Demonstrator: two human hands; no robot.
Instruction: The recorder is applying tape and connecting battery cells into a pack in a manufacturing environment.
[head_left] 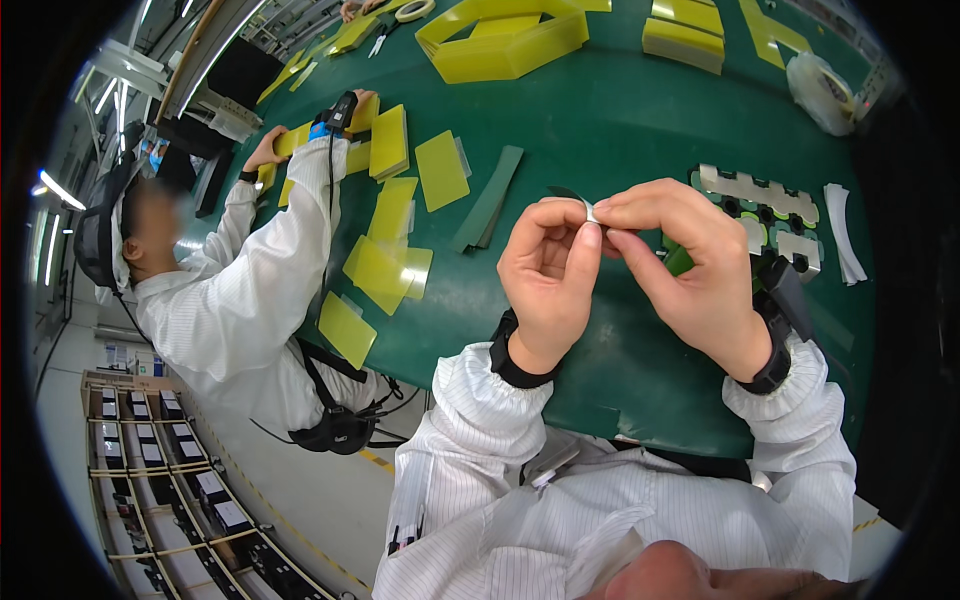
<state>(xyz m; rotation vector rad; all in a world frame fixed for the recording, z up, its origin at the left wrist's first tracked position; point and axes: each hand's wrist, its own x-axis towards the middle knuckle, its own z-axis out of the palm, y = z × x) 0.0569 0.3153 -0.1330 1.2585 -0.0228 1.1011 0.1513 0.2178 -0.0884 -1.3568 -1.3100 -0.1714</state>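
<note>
white striped sleeves (475, 400) fill the lower frame, and look: left hand (550, 280) and right hand (695, 260), both pinched narrow, share a small pale-and-dark strip (591, 212) right of centre. it's lifted, not laid on anything, so i'd call this piece part-way; whether a backing is peeling off, can't tell. to the right, a silver-plated pack (757, 193) beside white strips (843, 235); to the left, loose green strips (489, 202), apparently left to handle. beyond, yellow sheets (440, 172), then upper left, a co-worker's hand (264, 149).
</note>
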